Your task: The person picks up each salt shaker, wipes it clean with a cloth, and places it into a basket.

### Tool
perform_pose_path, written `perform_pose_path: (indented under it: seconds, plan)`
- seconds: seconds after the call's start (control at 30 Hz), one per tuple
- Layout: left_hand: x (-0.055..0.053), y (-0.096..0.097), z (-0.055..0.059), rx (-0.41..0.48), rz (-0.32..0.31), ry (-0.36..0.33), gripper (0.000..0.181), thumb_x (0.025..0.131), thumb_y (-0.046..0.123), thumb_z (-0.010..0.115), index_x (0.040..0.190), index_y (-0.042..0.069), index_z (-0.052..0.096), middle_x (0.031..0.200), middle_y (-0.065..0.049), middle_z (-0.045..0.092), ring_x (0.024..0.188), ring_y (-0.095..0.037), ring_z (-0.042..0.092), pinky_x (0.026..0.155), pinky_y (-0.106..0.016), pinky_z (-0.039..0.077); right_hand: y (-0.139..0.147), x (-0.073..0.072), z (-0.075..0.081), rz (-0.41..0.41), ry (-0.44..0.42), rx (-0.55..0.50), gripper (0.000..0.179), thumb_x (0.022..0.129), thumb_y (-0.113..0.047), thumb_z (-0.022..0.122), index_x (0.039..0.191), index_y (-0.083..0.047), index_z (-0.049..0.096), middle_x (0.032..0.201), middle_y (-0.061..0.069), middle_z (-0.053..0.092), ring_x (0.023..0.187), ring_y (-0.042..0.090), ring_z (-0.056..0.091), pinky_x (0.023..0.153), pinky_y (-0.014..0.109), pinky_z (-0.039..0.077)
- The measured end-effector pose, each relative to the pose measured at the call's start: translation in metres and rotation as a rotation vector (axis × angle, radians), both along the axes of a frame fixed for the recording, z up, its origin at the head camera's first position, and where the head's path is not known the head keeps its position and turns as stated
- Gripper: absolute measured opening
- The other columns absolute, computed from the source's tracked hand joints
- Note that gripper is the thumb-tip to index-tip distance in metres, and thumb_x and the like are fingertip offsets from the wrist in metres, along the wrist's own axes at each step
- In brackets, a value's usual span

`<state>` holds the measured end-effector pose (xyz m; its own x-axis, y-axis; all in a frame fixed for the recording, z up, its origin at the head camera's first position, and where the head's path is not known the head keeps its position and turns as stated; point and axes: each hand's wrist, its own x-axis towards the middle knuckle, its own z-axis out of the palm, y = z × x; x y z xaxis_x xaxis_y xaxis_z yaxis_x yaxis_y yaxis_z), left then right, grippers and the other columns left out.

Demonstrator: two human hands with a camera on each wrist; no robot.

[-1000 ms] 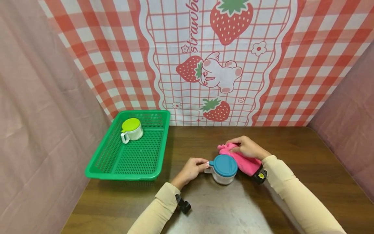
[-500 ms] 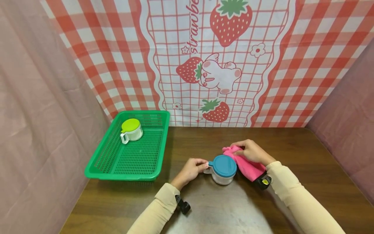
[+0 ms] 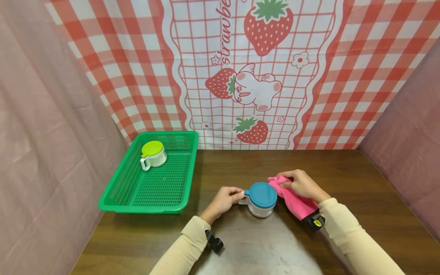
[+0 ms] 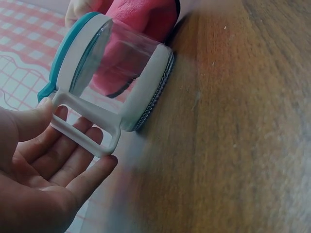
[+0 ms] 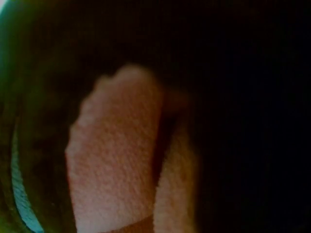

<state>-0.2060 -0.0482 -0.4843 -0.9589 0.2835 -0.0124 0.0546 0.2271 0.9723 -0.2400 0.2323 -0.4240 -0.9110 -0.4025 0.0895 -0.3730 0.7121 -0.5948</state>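
A clear seasoning jar [image 3: 261, 211] with a blue lid [image 3: 262, 194] and a white handle [image 4: 82, 137] stands on the table in the head view. My left hand [image 3: 222, 200] holds that handle; in the left wrist view the thumb is at its top by the lid tab, with fingers behind and below it. To the right of the jar, my right hand [image 3: 304, 186] grips a bunched pink cloth [image 3: 295, 202], which lies close against the jar's far right side. Cloth and shadow cover most of the right wrist view, hiding that hand's fingertips.
A green plastic basket [image 3: 146, 209] sits at the left of the wooden table [image 3: 237, 244]. Inside it is a similar jar [image 3: 158, 159] with a lime-green lid. A red-and-white strawberry-print cloth [image 3: 196, 95] hangs behind, and pink curtains flank both sides.
My right hand and the pink cloth have moved right and nearer to me along the jar's side. The left hand keeps its hold on the handle, and the jar stays about in place.
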Motion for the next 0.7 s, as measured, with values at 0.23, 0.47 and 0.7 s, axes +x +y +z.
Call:
perform_pose_path:
  seconds: [0.23,0.47,0.7]
  plan:
    - [0.004,0.001,0.006,-0.021,0.006,-0.001,0.023,0.094,0.005,0.061,0.107,-0.013,0.067,0.099,-0.026,0.070,0.081,-0.011,0.060,0.069,-0.019,0.051,0.005,0.011,-0.003,-0.006,0.040,0.005,0.024,0.085,-0.005,0.069,0.109,-0.003,0.072,0.099,0.012,0.072,0.079,0.016,0.056,0.065,0.022,0.044]
    - [0.006,-0.001,0.010,-0.016,-0.009,-0.014,0.023,0.094,0.003,0.059,0.108,-0.014,0.067,0.103,-0.028,0.069,0.085,-0.016,0.062,0.077,-0.033,0.057,0.010,0.023,-0.005,-0.027,0.078,0.017,0.022,0.083,-0.004,0.071,0.106,-0.006,0.074,0.098,0.011,0.073,0.086,0.018,0.061,0.069,0.025,0.049]
    - [0.003,-0.002,0.000,-0.002,-0.005,-0.021,0.025,0.094,0.009,0.062,0.110,-0.010,0.068,0.105,-0.024,0.070,0.087,-0.015,0.064,0.076,-0.028,0.057,0.012,0.036,-0.005,-0.031,0.134,0.047,0.023,0.082,-0.005,0.073,0.105,-0.006,0.074,0.099,0.010,0.074,0.094,0.027,0.067,0.076,0.035,0.053]
